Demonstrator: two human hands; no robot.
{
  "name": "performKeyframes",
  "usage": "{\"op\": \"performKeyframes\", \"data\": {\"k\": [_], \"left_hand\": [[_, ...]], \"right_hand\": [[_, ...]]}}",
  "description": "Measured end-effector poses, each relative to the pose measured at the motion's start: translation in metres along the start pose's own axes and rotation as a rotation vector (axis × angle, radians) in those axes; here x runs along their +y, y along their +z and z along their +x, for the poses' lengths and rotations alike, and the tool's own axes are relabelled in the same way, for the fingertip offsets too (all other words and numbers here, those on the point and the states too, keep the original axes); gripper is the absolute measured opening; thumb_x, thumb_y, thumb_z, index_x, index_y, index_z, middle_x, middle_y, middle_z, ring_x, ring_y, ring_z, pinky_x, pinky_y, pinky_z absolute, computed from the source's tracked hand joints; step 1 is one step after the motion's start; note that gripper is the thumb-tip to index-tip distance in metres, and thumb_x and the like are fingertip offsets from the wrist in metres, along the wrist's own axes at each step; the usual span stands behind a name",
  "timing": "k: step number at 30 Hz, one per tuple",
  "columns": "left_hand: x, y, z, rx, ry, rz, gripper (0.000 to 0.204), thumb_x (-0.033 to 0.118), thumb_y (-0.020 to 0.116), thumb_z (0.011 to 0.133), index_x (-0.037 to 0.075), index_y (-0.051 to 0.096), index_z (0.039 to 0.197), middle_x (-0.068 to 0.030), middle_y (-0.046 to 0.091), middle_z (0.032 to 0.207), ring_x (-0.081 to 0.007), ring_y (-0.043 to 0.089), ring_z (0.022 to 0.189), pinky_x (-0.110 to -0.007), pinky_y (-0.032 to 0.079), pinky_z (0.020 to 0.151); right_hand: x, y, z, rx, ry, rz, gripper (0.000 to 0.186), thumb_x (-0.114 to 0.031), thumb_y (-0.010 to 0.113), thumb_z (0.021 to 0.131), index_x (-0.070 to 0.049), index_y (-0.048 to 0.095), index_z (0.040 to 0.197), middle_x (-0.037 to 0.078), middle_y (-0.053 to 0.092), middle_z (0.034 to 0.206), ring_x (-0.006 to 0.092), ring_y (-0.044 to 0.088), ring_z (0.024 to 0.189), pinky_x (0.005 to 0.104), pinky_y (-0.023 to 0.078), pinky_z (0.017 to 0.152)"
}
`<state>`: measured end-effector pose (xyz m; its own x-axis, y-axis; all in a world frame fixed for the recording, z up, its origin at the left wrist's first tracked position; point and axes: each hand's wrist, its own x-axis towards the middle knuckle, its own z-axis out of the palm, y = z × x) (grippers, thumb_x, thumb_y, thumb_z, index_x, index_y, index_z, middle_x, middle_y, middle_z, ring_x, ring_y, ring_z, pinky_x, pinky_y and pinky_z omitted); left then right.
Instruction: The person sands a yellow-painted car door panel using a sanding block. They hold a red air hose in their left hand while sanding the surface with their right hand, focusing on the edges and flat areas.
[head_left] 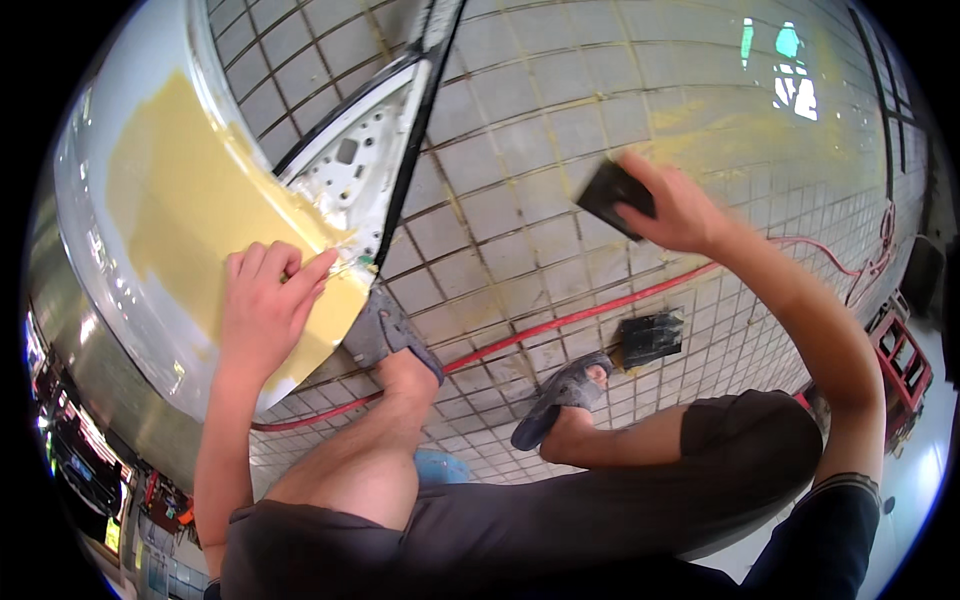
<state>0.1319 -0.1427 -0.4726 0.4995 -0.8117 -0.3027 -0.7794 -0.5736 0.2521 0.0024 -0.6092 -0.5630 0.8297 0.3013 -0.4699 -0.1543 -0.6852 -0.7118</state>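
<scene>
My left hand [272, 300] rests on the yellow-coated area [180, 200] of a pale vehicle panel [105, 255] at the left, fingers apart and bent, near the panel's inner edge. A white, holed frame section with black trim [355, 150] adjoins that edge. My right hand [675, 210] grips a dark rectangular block [605, 188], held out to the right of the panel over the tiled floor. The block's underside is hidden.
A red hose [560, 323] crosses the tiled floor [530, 110], near a dark flat square [650, 340]. My sandalled feet [560, 400] are below the panel. A blue round object [440, 465] is behind my legs. A red rack [900, 365] stands far right.
</scene>
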Motion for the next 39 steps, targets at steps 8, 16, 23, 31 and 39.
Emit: {"op": "performKeyframes", "data": {"k": [8,16,23,31,39], "left_hand": [[0.013,-0.003,0.006,-0.127,0.036,-0.061,0.038,0.015,0.079,0.085,0.018,0.077,0.123,-0.0032,0.055,0.094,-0.0241,0.054,0.092,-0.044,0.039,0.086],[0.024,0.007,0.018,-0.184,0.119,-0.074,0.031,0.021,0.078,0.086,0.026,0.077,0.117,0.0007,0.056,0.092,-0.0223,0.056,0.092,-0.042,0.040,0.091],[0.024,-0.008,-0.002,-0.193,0.079,-0.151,0.022,0.020,0.076,0.093,0.020,0.075,0.115,-0.0004,0.056,0.085,-0.0233,0.060,0.083,-0.036,0.047,0.075],[0.012,-0.037,-0.011,-0.640,-1.010,-1.116,0.032,0.026,0.068,0.105,0.000,0.065,0.123,-0.0120,0.073,0.095,-0.0168,0.069,0.085,-0.036,0.056,0.077],[0.017,-0.030,-0.029,-0.287,-0.718,-1.840,0.053,0.011,0.082,0.092,-0.005,0.054,0.135,-0.0146,0.065,0.133,-0.0180,0.066,0.117,-0.032,0.054,0.099]], "right_hand": [[0.064,0.104,-0.220,-0.051,0.325,0.069,0.048,-0.007,0.071,0.083,-0.008,0.058,0.130,0.020,0.071,0.104,0.0440,0.068,0.098,0.0517,0.055,0.080],[0.092,0.235,-0.300,-0.082,0.498,-0.073,0.072,-0.015,0.077,0.086,-0.014,0.046,0.150,0.022,0.072,0.112,0.0436,0.069,0.102,0.0493,0.057,0.084],[0.058,0.141,-0.244,-0.253,0.606,0.164,0.038,-0.023,0.076,0.096,-0.010,0.067,0.130,0.022,0.075,0.113,0.0381,0.074,0.102,0.0503,0.057,0.087],[-0.058,-0.002,-0.051,0.091,-0.337,-0.059,0.046,0.007,0.071,0.074,-0.011,0.071,0.116,0.009,0.074,0.091,0.0302,0.069,0.078,0.0392,0.056,0.064],[-0.147,0.082,0.025,0.334,-0.911,-0.015,0.043,-0.013,0.072,0.081,-0.015,0.071,0.125,0.001,0.074,0.098,0.0188,0.067,0.079,0.0334,0.055,0.060]]}}
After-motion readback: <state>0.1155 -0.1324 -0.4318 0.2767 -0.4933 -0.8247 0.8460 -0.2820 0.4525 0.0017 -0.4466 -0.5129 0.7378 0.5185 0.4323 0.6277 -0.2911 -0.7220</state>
